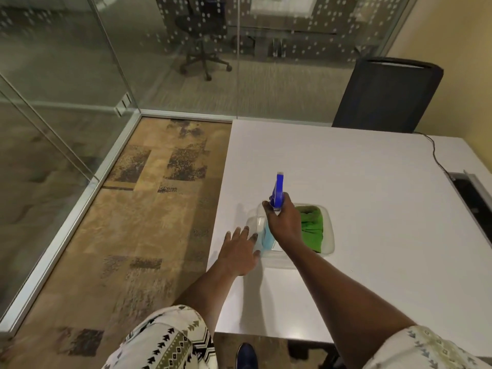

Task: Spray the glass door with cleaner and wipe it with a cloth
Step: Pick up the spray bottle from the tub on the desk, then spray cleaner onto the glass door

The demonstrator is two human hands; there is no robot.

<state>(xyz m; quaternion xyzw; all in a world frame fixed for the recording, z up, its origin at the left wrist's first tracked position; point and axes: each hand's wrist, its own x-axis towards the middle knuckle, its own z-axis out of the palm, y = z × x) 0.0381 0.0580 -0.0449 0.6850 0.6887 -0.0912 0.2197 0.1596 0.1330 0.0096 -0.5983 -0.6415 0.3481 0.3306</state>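
Observation:
A clear plastic tray (328, 230) lies on the white table (372, 209) near its left edge. Inside the tray lies a folded green cloth (311, 226). My right hand (283, 222) is wrapped around the neck of a spray bottle with a blue trigger head (278, 190) and pale blue liquid (267, 239), standing at the tray's left end. My left hand (241, 249) rests flat with fingers spread beside the tray, touching its left rim. The glass door (45, 145) stands to the left, past the carpet.
Glass walls (186, 49) enclose the corner ahead, with a metal floor track (80, 203). A black chair (388, 94) stands behind the table. A black cable (436, 158) runs to a slot (474, 193) at the table's right. Patterned carpet (149, 209) lies between table and glass.

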